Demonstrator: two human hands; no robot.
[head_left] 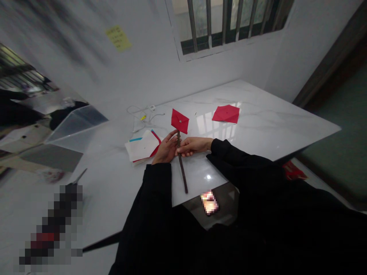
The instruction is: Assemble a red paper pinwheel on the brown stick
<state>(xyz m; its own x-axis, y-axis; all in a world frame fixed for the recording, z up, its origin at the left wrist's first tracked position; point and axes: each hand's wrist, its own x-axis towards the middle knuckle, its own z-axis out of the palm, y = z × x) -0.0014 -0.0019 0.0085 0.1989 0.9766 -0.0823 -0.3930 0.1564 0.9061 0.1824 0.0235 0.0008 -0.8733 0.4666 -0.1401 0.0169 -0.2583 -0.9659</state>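
A thin brown stick [182,173] stands slanted above the table's front edge. At its upper end is a red folded paper piece [183,123] with a small metal stud in its middle. My right hand [196,146] is closed, pinching the stick between thumb and fingers partway down. Just below the paper, my left hand [166,148] has its fingers curled around the stick from the left. Beside my left hand lies a stack of white, red and blue paper sheets [140,148]. Another red folded paper [226,114] with a dark centre dot rests farther right.
The white marbled table [272,114] runs back to a wall with a barred window [226,23]. A white cable [136,110] and tiny bits [195,113] lie near the wall. At left is a clear plastic bin [78,124]; a pixelated dark object [53,225] sits lower left.
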